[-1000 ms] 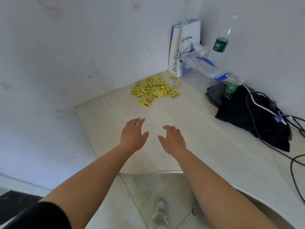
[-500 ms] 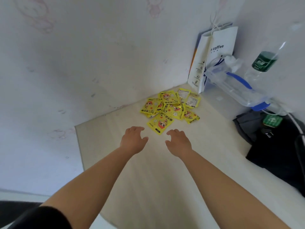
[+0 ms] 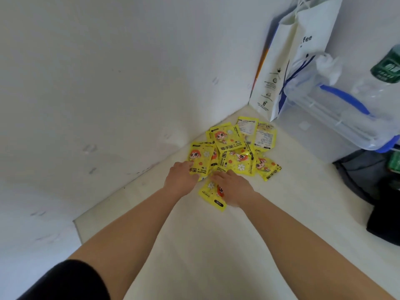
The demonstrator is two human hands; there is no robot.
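Head view. Both hands are working at a pile of glossy yellow rectangular hand-warmer sachets (image 3: 234,152), which is lying in the far corner of a pale wood-grain tabletop (image 3: 194,245), close against the white wall (image 3: 108,94) and just in front of a white paper carrier bag (image 3: 303,61).

The left hand (image 3: 180,176) is meeting the lower edge of the leftmost sachet (image 3: 198,160). Its fingertips are hidden by that edge, so whether they are pinching the film or only touching it cannot be told. The right hand (image 3: 233,187) is lying palm-down over the nearest sachet (image 3: 211,194), which is sitting slightly apart from the heap on the near side. Its fingers are extended and relaxed, grasping nothing.

The sachets are thin, flat and slick, with crimped seams and a printed cartoon figure. They are overlapping at odd angles, some face-down and showing pale label panels.

Judged from this, gathering is the step in hand. It is best done by sweeping inward with flat palms from both sides, keeping the fingers low on the table so that the slippery film is not sliding out underneath. Pressing lightly is avoiding creases. To the right, a clear plastic box with a blue handle (image 3: 337,109) is standing near the pile, so outward sweeps need care.
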